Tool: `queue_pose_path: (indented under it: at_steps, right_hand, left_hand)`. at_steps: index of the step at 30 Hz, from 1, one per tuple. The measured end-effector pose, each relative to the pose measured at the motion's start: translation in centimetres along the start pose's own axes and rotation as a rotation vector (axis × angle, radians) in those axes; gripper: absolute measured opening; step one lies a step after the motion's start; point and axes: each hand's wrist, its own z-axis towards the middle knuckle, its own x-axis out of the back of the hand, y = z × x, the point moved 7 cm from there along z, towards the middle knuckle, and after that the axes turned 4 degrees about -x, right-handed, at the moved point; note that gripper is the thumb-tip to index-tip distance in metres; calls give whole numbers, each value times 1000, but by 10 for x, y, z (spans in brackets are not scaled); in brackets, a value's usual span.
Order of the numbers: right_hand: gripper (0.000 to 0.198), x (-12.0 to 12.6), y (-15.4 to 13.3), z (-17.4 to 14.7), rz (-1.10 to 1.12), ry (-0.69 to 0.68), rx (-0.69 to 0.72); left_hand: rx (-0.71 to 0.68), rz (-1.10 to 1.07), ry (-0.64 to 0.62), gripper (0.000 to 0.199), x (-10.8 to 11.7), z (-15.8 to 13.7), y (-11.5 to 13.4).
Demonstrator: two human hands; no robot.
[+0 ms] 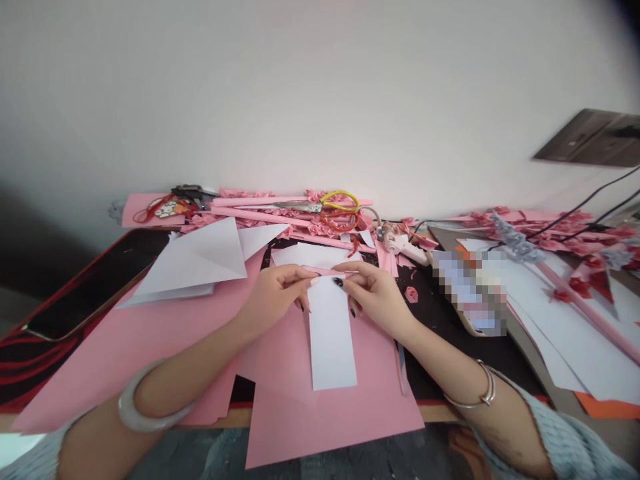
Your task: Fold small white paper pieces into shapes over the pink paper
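A white paper strip (332, 340) hangs upright between both hands over a pink paper sheet (330, 427). My left hand (284, 285) pinches its top left corner between thumb and fingers. At the top right corner, my right hand (373, 293) is closed on the same strip, its dark-nailed thumb lying on the front. A thin pink edge shows along the strip's top between the fingertips; I cannot tell what it belongs to. Behind the hands lies another white paper piece (315, 255). The fingertips behind the strip are partly hidden.
Folded white paper (200, 263) lies on pink sheets at left, beside a dark phone (100, 283). Scissors (325, 207) rest on pink paper sticks along the wall. At right are a pink glue gun (405, 247), a lit phone (470, 293), white sheets (545, 333) and cables.
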Motion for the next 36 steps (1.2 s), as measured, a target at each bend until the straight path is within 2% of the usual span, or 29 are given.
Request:
queue_pose_path:
  at_steps: [2, 4, 12, 19, 22, 25, 31, 36]
  right_hand:
    - [11, 0, 3, 1, -8, -12, -37]
    - [17, 2, 5, 1, -33, -3, -56]
    - [21, 3, 5, 4, -44, 5, -68]
    - [17, -4, 15, 6, -40, -91, -83]
    - [20, -3, 15, 7, -58, -55, -86]
    - [22, 1, 16, 7, -30, -4, -97]
    - [25, 7, 20, 9, -17, 32, -58]
    - [28, 5, 19, 8, -10, 16, -73]
  left_hand:
    - [4, 1, 11, 12, 1, 0, 0]
    - [9, -2, -1, 13, 0, 0, 0]
    - [38, 34, -83, 14, -5, 1, -5]
    - [51, 103, -26, 18, 1, 2, -4]
    - [66, 90, -12, 18, 3, 3, -6]
    - [105, 60, -58, 20, 0, 3, -9]
    - [184, 19, -270, 27, -17, 0, -19]
    - [197, -29, -282, 29, -21, 0, -20]
